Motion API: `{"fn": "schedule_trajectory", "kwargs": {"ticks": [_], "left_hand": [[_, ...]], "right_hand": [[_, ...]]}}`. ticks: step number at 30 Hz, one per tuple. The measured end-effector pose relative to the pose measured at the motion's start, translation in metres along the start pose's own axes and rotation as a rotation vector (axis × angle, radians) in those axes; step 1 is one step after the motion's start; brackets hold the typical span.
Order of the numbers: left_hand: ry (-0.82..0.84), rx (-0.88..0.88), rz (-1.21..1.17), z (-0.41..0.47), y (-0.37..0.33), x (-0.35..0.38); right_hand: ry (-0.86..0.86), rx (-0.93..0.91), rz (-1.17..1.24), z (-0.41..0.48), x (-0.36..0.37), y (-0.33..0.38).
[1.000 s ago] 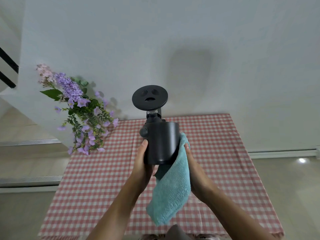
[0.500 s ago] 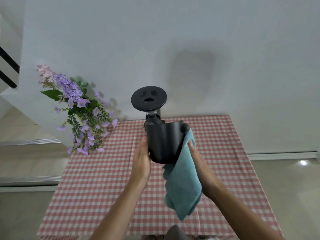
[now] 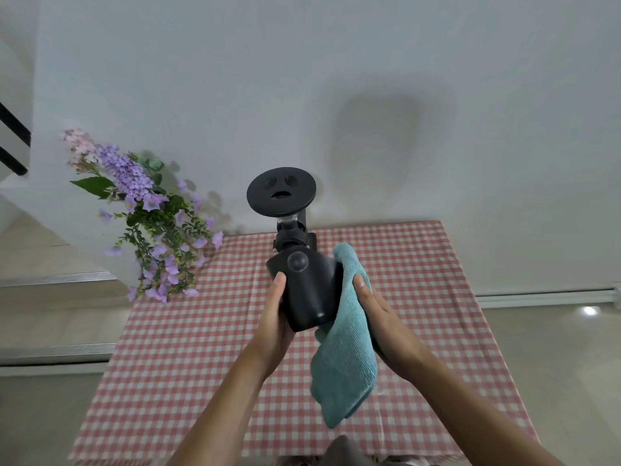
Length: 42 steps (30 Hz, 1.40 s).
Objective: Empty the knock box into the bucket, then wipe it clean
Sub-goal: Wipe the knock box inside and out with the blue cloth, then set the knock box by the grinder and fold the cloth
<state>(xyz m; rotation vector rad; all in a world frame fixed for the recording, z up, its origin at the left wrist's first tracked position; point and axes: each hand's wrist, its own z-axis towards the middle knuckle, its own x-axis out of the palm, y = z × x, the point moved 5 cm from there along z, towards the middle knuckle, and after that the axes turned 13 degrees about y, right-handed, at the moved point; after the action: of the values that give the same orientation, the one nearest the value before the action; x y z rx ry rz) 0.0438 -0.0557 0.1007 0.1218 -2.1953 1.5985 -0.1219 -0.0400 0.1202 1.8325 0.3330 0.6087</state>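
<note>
- A table under a red-and-white checked tablecloth (image 3: pixel 201 381) fills the lower middle of the view, its far edge against a plain white wall (image 3: pixel 336 79).
- Pale floor (image 3: pixel 554 348) lies open to the right of the table; to the left, light stair steps (image 3: pixel 50 284) with metal strips along their edges.
- A spray of purple artificial flowers (image 3: pixel 151 223) with green leaves hangs over the table's far left corner, well apart from the hands.
- A black stand with a flat round disc (image 3: pixel 281 196) on top rises at the far middle of the table, just behind the held object.
- The knock box (image 3: pixel 307 290), a matte black rounded cylinder with a round knob near its upper end, is held up above the table's middle, tilted, its base toward the camera.
- The left hand (image 3: pixel 275 317) wraps around the box's left side and underside, thumb on its wall.
- The right hand (image 3: pixel 376 317) presses a teal cloth (image 3: pixel 346 358) flat against the box's right side; the cloth looks soft and looped like microfibre, folds over the box's upper right edge and hangs down loose below the hand.
- The cloth-covered tabletop to the left, right and near side of the hands is bare.
- A grey shape (image 3: pixel 339 452) at the bottom edge is too cropped to identify.
</note>
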Motion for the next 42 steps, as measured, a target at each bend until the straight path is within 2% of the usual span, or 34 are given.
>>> {"fn": "schedule_trajectory", "kwargs": {"ticks": [5, 9, 12, 15, 20, 23, 29, 33, 38, 40, 42], "left_hand": [[-0.061, 0.05, 0.265, 0.006, -0.006, 0.007], [-0.056, 0.067, 0.292, 0.007, -0.003, 0.013], [-0.066, 0.062, 0.31, 0.014, -0.004, 0.018], [-0.001, -0.019, 0.228, 0.012, 0.008, 0.016], [0.113, -0.148, 0.147, 0.007, 0.032, 0.018], [0.16, -0.172, 0.196, 0.008, 0.038, 0.024], [0.103, -0.204, 0.174, 0.005, 0.053, 0.026], [0.059, -0.225, 0.152, 0.001, 0.064, 0.02], [0.06, -0.204, 0.16, -0.006, 0.065, 0.016], [0.033, -0.196, 0.159, -0.011, 0.067, 0.009], [0.004, -0.205, 0.16, -0.014, 0.071, 0.001]], "right_hand": [[-0.118, -0.079, -0.096, -0.003, -0.004, 0.003], [-0.117, -0.157, -0.29, -0.001, -0.009, -0.001], [-0.102, -0.145, -0.416, -0.005, -0.015, -0.01], [-0.122, -0.125, -0.375, -0.011, -0.026, -0.02], [-0.266, -0.019, -0.334, -0.021, -0.063, -0.051], [-0.313, 0.064, -0.443, -0.022, -0.091, -0.067], [-0.481, 0.404, -0.69, -0.032, -0.167, -0.124], [-0.487, 0.547, -0.85, -0.038, -0.201, -0.152], [-0.432, 0.686, -0.797, -0.047, -0.224, -0.175], [-0.443, 0.683, -0.84, -0.043, -0.215, -0.165], [-0.384, 0.524, -0.922, -0.031, -0.186, -0.136]]}}
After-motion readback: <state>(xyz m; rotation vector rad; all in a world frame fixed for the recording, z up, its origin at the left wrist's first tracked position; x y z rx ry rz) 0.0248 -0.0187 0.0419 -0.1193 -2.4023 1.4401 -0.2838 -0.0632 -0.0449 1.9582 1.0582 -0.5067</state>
